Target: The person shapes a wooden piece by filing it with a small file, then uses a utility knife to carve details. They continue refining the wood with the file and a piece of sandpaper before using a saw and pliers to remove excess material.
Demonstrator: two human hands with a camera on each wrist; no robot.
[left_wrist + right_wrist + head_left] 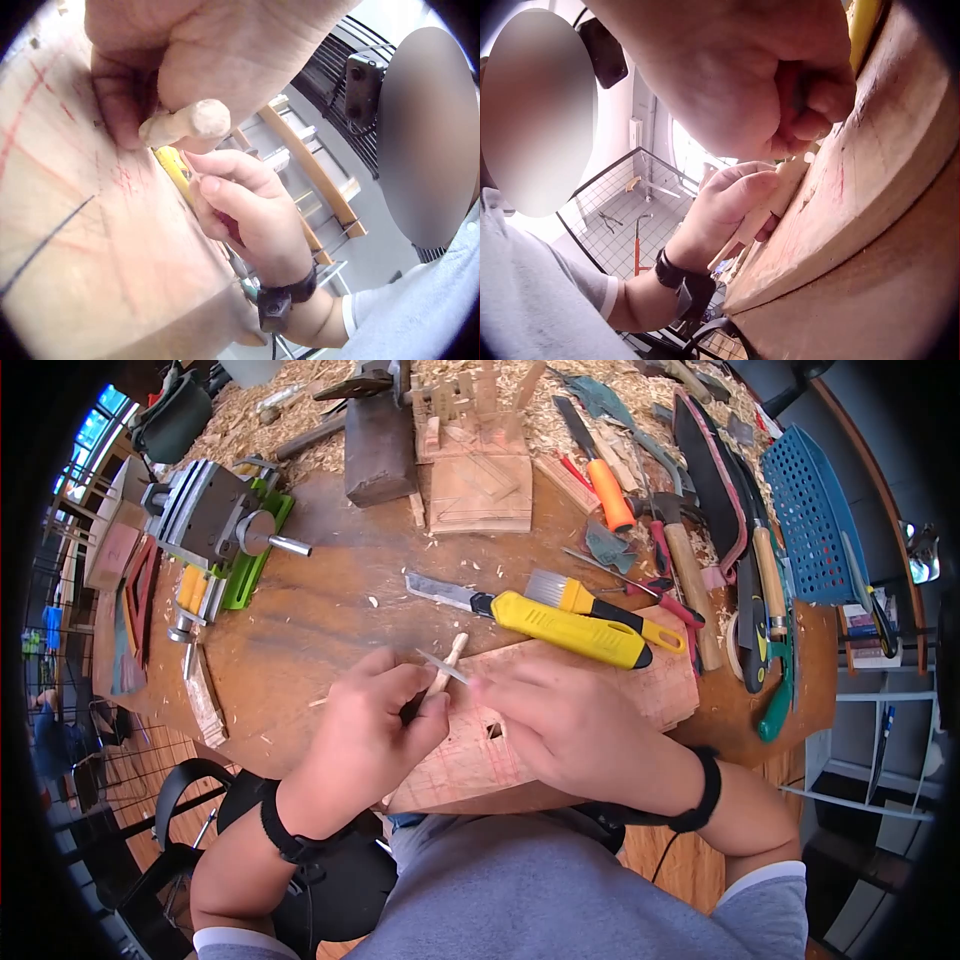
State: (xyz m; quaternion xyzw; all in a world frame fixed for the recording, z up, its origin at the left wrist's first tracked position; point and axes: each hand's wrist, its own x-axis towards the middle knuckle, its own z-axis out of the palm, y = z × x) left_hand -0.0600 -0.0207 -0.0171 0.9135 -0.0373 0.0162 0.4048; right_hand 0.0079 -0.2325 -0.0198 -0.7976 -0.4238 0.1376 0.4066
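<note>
Over a marked wooden board (460, 775), the left hand (372, 710) pinches a small pale carved stick (455, 650), tilted up and away. Its rounded end (210, 118) faces the left wrist view, and a longer flat part (769, 206) shows in the right wrist view. The right hand (575, 725) has curled fingers around a thin pointed blade (442, 665), which crosses the stick near the left fingertips. Its handle is hidden in the fingers. Beyond the hands lies a large yellow cutter (570, 628).
A brush (570, 595) lies behind the cutter. A vise (215, 520) stands at the left. To the right are an orange-handled tool (610, 495), a wooden-handled hammer (688, 580) and a blue basket (812, 520). Wood shavings cover the far side.
</note>
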